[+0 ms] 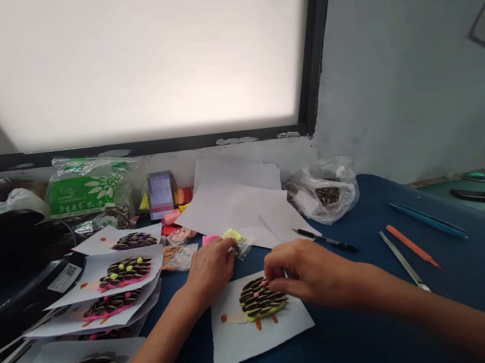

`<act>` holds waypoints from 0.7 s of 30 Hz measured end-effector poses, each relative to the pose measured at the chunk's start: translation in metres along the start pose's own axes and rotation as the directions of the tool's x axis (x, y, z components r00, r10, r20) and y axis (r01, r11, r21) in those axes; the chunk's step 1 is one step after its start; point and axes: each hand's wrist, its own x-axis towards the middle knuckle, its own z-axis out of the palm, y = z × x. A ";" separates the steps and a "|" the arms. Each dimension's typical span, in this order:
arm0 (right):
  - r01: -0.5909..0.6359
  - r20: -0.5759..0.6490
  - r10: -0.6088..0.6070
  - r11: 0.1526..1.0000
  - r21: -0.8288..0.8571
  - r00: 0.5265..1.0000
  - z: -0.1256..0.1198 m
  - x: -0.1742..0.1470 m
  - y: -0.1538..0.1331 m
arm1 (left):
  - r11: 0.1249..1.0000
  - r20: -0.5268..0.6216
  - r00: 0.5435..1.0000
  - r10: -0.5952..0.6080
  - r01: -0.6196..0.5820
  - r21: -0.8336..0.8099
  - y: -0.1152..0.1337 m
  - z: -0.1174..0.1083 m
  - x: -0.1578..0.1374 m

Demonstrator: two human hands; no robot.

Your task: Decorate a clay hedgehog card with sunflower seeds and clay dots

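A hedgehog picture on white paper (245, 348) lies in front of me, its back made of striped sunflower seeds (254, 299) over yellow-green clay, with small pink dots among them. My right hand (305, 270) is over the seeds' right edge, thumb and fingers pinched together; whatever is between the fingertips is hidden. Just beyond the sheet, my left hand (212, 267) rests with fingers curled beside pink clay (210, 239) and yellow clay (232, 235) in a clear wrapper. Its fingertips are partly hidden, so I cannot make out what they hold.
Several finished hedgehog pictures (106, 309) are stacked at left. Blank sheets (237, 207) lie at the back, beside a plastic bag of seeds (329, 192). A black pen (325, 240), a scalpel-like tool (403, 260), an orange tool (413, 246) and blue tweezers (428, 219) lie rightward.
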 end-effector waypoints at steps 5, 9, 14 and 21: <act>-0.032 0.030 0.031 0.999 0.034 0.999 0.001 -0.001 0.001 | 1.000 0.000 1.000 0.001 -0.001 -0.003 -0.001 0.002 0.001; -0.064 0.023 0.064 0.997 0.031 0.998 0.002 -0.001 -0.001 | 1.000 -0.004 1.000 0.002 -0.002 -0.002 -0.001 0.001 0.000; -0.001 -0.009 0.001 1.000 -0.003 1.000 0.004 0.000 -0.001 | 1.000 -0.008 1.000 0.008 -0.008 -0.003 0.000 0.001 0.000; 0.005 0.006 -0.005 0.999 -0.046 1.000 0.010 0.001 -0.002 | 1.000 -0.006 1.000 0.008 -0.008 0.006 -0.001 0.000 0.001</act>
